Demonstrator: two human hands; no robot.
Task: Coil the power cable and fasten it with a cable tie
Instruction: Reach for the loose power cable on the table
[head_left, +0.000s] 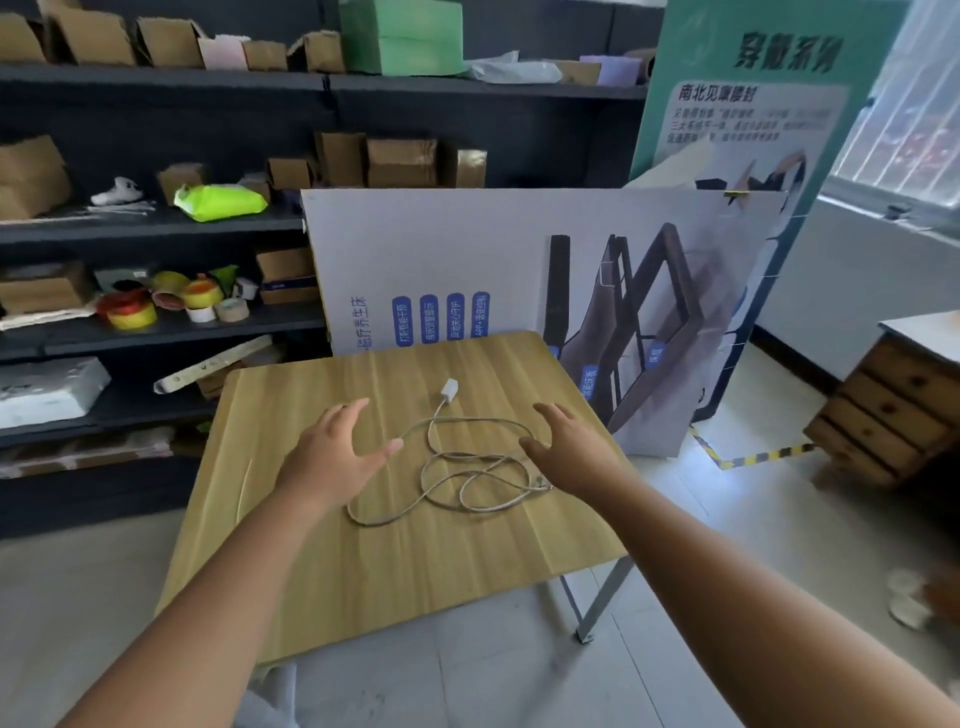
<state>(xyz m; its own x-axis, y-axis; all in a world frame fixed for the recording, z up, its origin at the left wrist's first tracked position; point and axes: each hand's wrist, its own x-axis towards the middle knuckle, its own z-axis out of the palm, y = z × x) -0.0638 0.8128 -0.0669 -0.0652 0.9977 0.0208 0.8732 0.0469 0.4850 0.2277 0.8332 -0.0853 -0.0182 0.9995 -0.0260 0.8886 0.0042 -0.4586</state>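
Observation:
A pale grey power cable (457, 480) lies in loose tangled loops on the wooden table (322, 561). Its white plug block (449, 389) rests at the far end, and a small connector (540, 486) lies at the right of the loops. My left hand (332, 452) hovers just left of the cable, fingers spread and holding nothing. My right hand (569, 449) hovers at the right side of the loops, also spread and empty. A thin pale strip (243, 488) lies on the table at the left; I cannot tell whether it is a cable tie.
Dark shelves (156, 228) with cardboard boxes and tape rolls (156, 306) stand at the left and back. A printed board (519, 280) leans behind the table. A wooden drawer unit (893, 405) stands at the right. Grey floor surrounds the table.

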